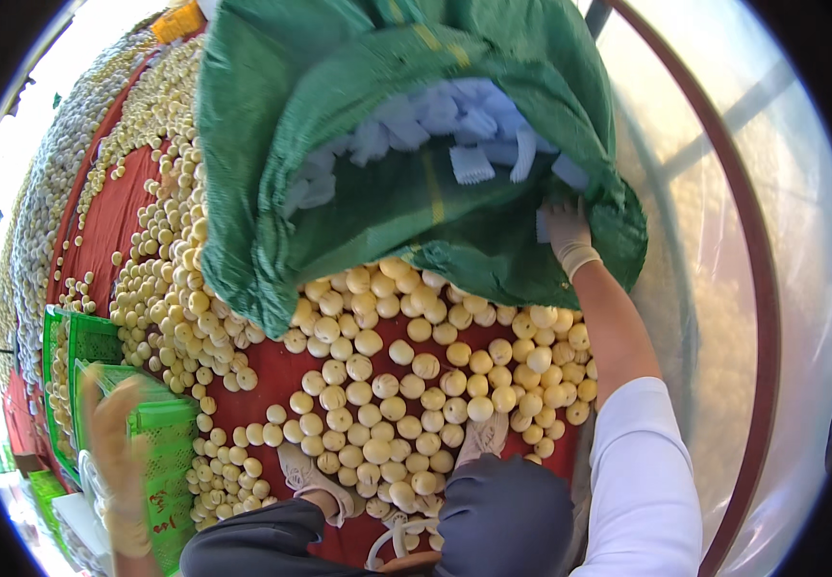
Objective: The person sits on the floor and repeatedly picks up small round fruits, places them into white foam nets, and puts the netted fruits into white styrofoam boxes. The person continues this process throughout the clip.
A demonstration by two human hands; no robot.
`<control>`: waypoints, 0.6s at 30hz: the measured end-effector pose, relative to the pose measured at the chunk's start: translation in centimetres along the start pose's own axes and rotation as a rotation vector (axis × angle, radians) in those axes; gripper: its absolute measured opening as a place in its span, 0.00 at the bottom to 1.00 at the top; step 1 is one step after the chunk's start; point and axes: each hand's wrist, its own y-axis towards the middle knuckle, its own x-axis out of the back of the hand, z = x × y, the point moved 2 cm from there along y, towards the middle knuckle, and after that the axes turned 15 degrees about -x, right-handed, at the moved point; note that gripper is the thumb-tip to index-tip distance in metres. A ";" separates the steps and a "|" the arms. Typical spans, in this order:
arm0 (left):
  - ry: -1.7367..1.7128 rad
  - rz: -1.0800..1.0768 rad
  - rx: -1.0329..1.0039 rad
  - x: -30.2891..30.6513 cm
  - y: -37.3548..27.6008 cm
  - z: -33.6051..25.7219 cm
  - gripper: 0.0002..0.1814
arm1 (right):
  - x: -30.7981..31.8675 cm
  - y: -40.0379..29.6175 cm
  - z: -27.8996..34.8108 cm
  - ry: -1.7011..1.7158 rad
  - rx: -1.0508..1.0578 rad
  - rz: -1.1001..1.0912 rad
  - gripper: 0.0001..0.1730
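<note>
My right hand [567,232], in a pale thin glove, reaches into the mouth of a large green woven sack [423,202]. White foam net sleeves [470,108] are heaped deep inside it. One foam sleeve [542,226] shows against the side of that hand; shadow hides whether the fingers grip it. At the far left my left hand [114,425], also gloved and blurred, is raised in front of green plastic crates [163,425], fingers apart and with nothing seen in it. Pale yellow pepino melons [376,451] with dark streaks lie around my feet.
Red cloth [264,375] covers the ground beneath the fruit. More fruit [163,274] spreads up the left side, towards an orange crate [176,21]. A translucent plastic sheet wall [675,288] with a curved brown bar [751,238] runs along my right. A pale curved handle [398,537] stands between my legs.
</note>
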 end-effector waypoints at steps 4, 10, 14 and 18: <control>-0.472 0.445 0.047 -17.8 4.2 -2.3 0.40 | 3.0 -8.0 -0.3 0.574 -0.078 -0.365 0.19; -0.760 0.413 0.094 -34.1 -0.5 -6.8 0.36 | 8.1 -25.2 3.9 1.748 -0.135 0.684 0.25; -0.737 0.263 0.124 -35.6 -4.5 -7.2 0.26 | 9.2 -28.3 4.8 2.079 -0.434 1.247 0.27; -0.574 0.013 0.121 -34.4 -5.5 -6.4 0.16 | 11.4 -27.7 5.8 2.048 -0.100 1.305 0.28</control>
